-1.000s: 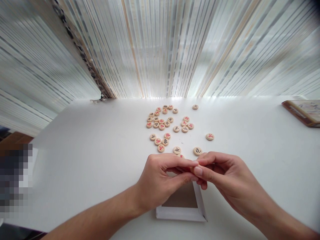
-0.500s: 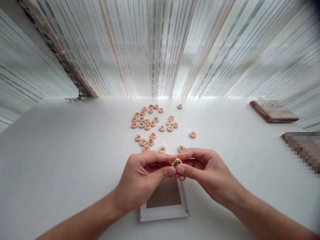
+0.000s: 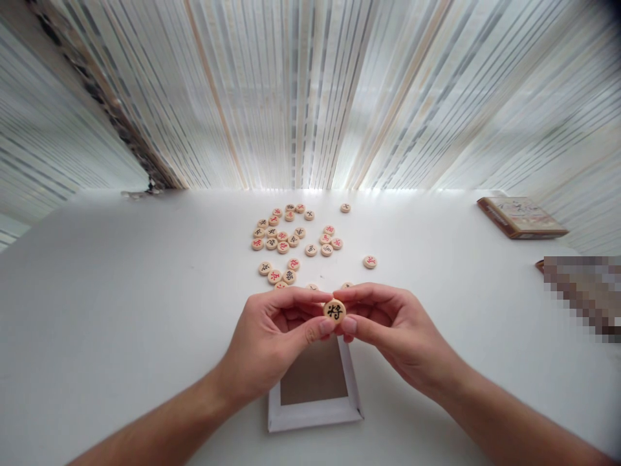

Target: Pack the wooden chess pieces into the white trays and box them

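Observation:
A round wooden Chinese chess piece (image 3: 334, 312) with a black character faces me, pinched between both hands. My left hand (image 3: 274, 340) grips its left edge with thumb and fingertips. On the opposite edge, my right hand (image 3: 391, 330) holds it the same way. Below them an open, shallow white cardboard box (image 3: 315, 415) with a brown inside lies on the table, its far end hidden behind the hands. Beyond the hands, several more pieces with red or black characters, such as a red one (image 3: 370, 262), are scattered; some are partly covered by my fingers.
The white table (image 3: 121, 310) reaches back to a striped string curtain (image 3: 272, 97). A flat brown box with a pale printed top (image 3: 526, 217) lies at the far right. Nearer on that side is another brown item (image 3: 540, 265), mostly blurred by pixelation.
Both hands have turned the chess piece so its character now shows fully, and shifted slightly left in view. My right thumb has uncovered its face. The view itself has moved a little.

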A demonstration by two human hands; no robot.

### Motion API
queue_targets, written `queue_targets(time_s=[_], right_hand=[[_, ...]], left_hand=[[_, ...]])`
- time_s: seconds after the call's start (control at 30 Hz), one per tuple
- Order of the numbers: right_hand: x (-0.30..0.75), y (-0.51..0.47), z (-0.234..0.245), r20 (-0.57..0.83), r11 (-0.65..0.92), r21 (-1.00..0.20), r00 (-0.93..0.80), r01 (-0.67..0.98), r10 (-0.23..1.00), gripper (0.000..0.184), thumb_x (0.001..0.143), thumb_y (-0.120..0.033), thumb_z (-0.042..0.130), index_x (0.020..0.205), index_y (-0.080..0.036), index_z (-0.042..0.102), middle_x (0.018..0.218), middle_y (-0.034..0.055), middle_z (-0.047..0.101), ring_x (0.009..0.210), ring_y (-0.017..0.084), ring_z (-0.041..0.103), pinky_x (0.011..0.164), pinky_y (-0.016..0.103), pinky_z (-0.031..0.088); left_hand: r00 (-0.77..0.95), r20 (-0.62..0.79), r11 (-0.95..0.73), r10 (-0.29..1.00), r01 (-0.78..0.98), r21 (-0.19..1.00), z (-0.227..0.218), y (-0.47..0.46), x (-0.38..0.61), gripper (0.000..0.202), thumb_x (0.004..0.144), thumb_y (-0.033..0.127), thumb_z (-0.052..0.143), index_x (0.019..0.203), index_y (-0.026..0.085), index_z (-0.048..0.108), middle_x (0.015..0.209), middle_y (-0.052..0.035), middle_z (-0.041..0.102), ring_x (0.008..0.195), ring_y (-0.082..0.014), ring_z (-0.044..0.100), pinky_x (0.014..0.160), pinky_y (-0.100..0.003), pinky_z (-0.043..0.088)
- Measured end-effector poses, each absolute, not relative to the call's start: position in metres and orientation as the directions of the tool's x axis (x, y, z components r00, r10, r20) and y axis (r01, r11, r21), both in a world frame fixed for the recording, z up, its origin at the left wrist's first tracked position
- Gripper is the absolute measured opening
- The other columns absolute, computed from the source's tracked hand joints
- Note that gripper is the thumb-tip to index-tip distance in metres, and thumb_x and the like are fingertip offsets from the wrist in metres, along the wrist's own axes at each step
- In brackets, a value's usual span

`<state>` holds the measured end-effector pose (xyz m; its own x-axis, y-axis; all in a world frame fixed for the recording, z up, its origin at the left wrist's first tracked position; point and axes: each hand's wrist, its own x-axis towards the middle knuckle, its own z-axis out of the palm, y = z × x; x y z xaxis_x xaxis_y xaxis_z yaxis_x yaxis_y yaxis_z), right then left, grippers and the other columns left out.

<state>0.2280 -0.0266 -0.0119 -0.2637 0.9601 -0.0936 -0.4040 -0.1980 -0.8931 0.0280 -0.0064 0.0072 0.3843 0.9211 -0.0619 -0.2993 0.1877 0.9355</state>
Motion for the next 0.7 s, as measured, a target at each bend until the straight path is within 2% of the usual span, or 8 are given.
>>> queue_targets(time_s=[0.17,0.4,0.47,0.6,0.7], right_hand=[[0.2284,-0.0265,-0.0117,-0.092,-0.19,-0.902,-0.257,-0.388,0.962,0.022,0.084,-0.02,0.093,0.105,-0.023,0.086,0.094,0.0057,0.085,0.086,0.015,0.081,0.077,0.019,0.065],[0.2254,-0.025,-0.0104,-0.122,-0.229,-0.89,-0.278,-0.394,0.953,0.024,0.077,-0.018,0.097,0.098,-0.021,0.086,0.084,0.0037,0.083,0.076,0.014,0.078,0.07,0.019,0.062],[0.2251,-0.0245,-0.0103,-0.154,-0.262,-0.885,-0.29,-0.385,0.945,0.028,0.072,-0.017,0.1,0.096,-0.02,0.085,0.081,0.0042,0.082,0.074,0.014,0.077,0.065,0.019,0.06],[0.2254,-0.0247,-0.0106,-0.215,-0.338,-0.855,-0.323,-0.394,0.922,0.03,0.065,-0.019,0.104,0.087,-0.017,0.084,0.071,0.003,0.079,0.063,0.012,0.069,0.056,0.019,0.055],[0.2265,-0.0257,-0.0114,-0.228,-0.341,-0.86,-0.311,-0.38,0.922,0.028,0.066,-0.022,0.103,0.083,-0.016,0.082,0.069,0.0024,0.077,0.061,0.012,0.067,0.055,0.02,0.054]], left_hand=[[0.379,-0.082,0.2,0.922,-0.283,0.938,0.0053,-0.0066,0.0283,0.02,0.082,0.009,0.09,0.1,0.015,0.087,0.092,-0.0064,0.087,0.084,-0.0191,0.085,0.081,-0.024,0.072],[0.368,-0.069,0.186,0.927,-0.293,0.938,0.0041,-0.0082,0.0278,0.024,0.074,0.007,0.094,0.094,0.021,0.089,0.077,-0.0006,0.086,0.071,-0.0141,0.083,0.07,-0.015,0.069],[0.384,-0.042,0.168,0.922,-0.301,0.939,0.0039,-0.0087,0.0279,0.026,0.074,0.007,0.095,0.094,0.023,0.089,0.08,-0.0003,0.087,0.072,-0.015,0.084,0.071,-0.016,0.069],[0.436,0.075,0.028,0.897,-0.227,0.974,0.0029,-0.0095,0.0253,0.028,0.082,0.007,0.089,0.103,0.025,0.089,0.092,-0.0025,0.088,0.078,-0.0183,0.085,0.077,-0.021,0.071],[0.442,0.154,-0.111,0.884,-0.121,0.986,0.0018,-0.0103,0.0224,0.03,0.086,0.006,0.085,0.109,0.026,0.088,0.096,-0.0036,0.088,0.083,-0.019,0.085,0.08,-0.022,0.07]])
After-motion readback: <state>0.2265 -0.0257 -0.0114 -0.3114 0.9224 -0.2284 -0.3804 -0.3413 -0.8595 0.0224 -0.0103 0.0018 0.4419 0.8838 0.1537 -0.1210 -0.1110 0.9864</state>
